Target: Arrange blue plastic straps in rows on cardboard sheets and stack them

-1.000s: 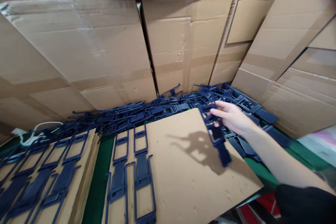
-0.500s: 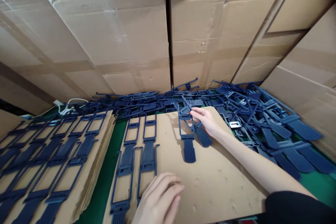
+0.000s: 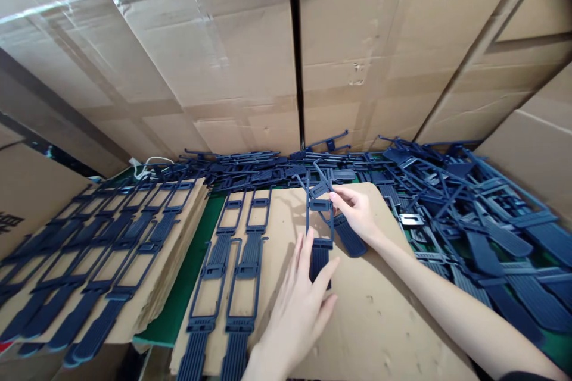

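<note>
My right hand (image 3: 356, 209) is closed in a pinch on dark blue plastic frame pieces, over the cardboard sheet (image 3: 357, 321). Two of these overlap there: a left frame piece (image 3: 320, 205) with a flat paddle end toward me, and a tilted frame piece (image 3: 349, 237) with a ribbed paddle angled right. My left hand (image 3: 300, 294) has its fingers apart over the left piece's paddle, partly covering it; whether it touches is unclear. Left of it, similar pieces (image 3: 245, 271) lie in two columns on the sheet, their ends overlapping.
A cardboard stack (image 3: 179, 256) at the left carries several rows of the same pieces. Behind and to the right spreads a loose heap of pieces (image 3: 487, 220) on a green surface (image 3: 172, 309). Large cardboard boxes (image 3: 232, 59) wall the back. A white cable (image 3: 147, 166) lies at back left.
My left hand has moved forward and right, from beside the columns to the paddle of the left piece, with its fingers spreading. My right hand keeps its pinch. The view has shifted slightly.
</note>
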Demonstrator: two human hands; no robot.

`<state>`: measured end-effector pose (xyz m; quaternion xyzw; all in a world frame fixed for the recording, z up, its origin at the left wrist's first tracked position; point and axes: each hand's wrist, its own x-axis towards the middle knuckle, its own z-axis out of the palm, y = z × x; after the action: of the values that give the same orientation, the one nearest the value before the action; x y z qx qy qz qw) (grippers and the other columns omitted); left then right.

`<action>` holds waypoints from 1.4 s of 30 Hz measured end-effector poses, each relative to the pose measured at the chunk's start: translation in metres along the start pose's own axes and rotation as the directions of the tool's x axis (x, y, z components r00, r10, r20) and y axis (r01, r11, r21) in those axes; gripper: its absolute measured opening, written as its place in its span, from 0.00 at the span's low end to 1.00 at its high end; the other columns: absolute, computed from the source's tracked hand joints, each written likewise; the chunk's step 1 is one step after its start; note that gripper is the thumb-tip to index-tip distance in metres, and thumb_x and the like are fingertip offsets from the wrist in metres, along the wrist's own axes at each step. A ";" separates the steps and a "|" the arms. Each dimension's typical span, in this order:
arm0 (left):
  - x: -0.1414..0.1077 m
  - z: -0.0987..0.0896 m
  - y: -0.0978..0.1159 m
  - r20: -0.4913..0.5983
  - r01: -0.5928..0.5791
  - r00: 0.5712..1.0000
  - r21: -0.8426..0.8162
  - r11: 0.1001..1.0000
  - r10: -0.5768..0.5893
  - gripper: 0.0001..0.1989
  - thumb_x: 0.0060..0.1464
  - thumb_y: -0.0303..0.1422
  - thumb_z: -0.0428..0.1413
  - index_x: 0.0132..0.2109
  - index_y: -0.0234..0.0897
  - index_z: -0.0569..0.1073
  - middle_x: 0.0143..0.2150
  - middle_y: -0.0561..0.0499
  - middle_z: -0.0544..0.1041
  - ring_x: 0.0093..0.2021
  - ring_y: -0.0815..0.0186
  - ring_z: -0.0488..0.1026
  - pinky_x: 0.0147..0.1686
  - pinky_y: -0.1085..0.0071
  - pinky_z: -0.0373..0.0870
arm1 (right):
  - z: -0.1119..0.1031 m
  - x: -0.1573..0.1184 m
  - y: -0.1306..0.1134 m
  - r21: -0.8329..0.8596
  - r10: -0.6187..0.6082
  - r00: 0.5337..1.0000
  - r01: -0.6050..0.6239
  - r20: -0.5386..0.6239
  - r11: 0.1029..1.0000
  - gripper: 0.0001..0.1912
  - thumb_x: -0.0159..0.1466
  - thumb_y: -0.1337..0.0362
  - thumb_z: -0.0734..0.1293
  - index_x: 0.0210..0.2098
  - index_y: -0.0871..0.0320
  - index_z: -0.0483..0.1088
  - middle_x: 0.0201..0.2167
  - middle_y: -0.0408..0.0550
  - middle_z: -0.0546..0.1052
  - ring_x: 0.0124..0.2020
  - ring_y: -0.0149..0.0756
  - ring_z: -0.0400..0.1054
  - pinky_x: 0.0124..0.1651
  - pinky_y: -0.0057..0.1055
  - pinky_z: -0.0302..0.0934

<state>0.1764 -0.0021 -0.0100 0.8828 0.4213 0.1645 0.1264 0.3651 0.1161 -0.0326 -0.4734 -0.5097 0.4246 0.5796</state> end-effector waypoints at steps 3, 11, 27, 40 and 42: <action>0.002 0.005 0.006 -0.007 0.089 0.996 -0.037 0.995 -0.089 0.34 0.55 0.23 0.51 0.66 0.47 0.51 0.71 0.46 0.25 0.69 0.48 0.34 0.60 0.48 0.57 | 0.000 -0.002 -0.004 0.000 -0.022 1.000 0.022 0.007 1.000 0.17 0.56 0.50 0.68 0.30 0.59 0.72 0.20 0.43 0.72 0.19 0.32 0.65 0.22 0.29 0.63; 0.007 0.024 0.013 -0.028 0.211 0.975 -0.206 0.956 -0.221 0.31 0.57 0.22 0.45 0.65 0.46 0.52 0.70 0.52 0.21 0.70 0.53 0.30 0.64 0.52 0.50 | 0.001 -0.007 -0.009 -0.023 -0.057 0.998 0.058 0.032 0.998 0.19 0.54 0.48 0.68 0.29 0.59 0.73 0.18 0.45 0.74 0.15 0.33 0.66 0.19 0.30 0.63; -0.029 -0.038 -0.001 -0.036 0.236 0.968 -0.208 0.949 -0.249 0.27 0.50 0.17 0.45 0.54 0.45 0.67 0.71 0.52 0.40 0.68 0.60 0.48 0.62 0.61 0.56 | -0.005 -0.007 0.003 -0.364 -0.250 0.968 0.221 -0.035 0.905 0.19 0.57 0.51 0.67 0.19 0.59 0.72 0.13 0.41 0.65 0.16 0.26 0.53 0.21 0.27 0.48; -0.037 -0.072 -0.016 0.045 0.332 0.936 -0.446 0.831 -0.349 0.24 0.47 0.19 0.49 0.48 0.46 0.73 0.68 0.53 0.53 0.65 0.59 0.57 0.63 0.58 0.54 | -0.008 0.000 0.007 -0.190 -0.106 0.987 0.128 0.117 0.974 0.20 0.54 0.48 0.68 0.19 0.59 0.72 0.12 0.42 0.66 0.16 0.28 0.57 0.21 0.27 0.52; -0.039 -0.077 -0.020 0.061 0.336 0.934 -0.482 0.809 -0.351 0.23 0.47 0.19 0.50 0.48 0.45 0.73 0.68 0.53 0.54 0.66 0.58 0.55 0.64 0.57 0.52 | -0.009 0.001 0.007 -0.176 -0.095 0.987 0.117 0.128 0.977 0.21 0.55 0.47 0.67 0.20 0.59 0.72 0.12 0.42 0.67 0.16 0.29 0.58 0.21 0.28 0.53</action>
<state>0.1087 -0.0140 0.0462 0.7293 0.5209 0.2527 0.3646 0.3736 0.1171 -0.0395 -0.4708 -0.6046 0.3717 0.5241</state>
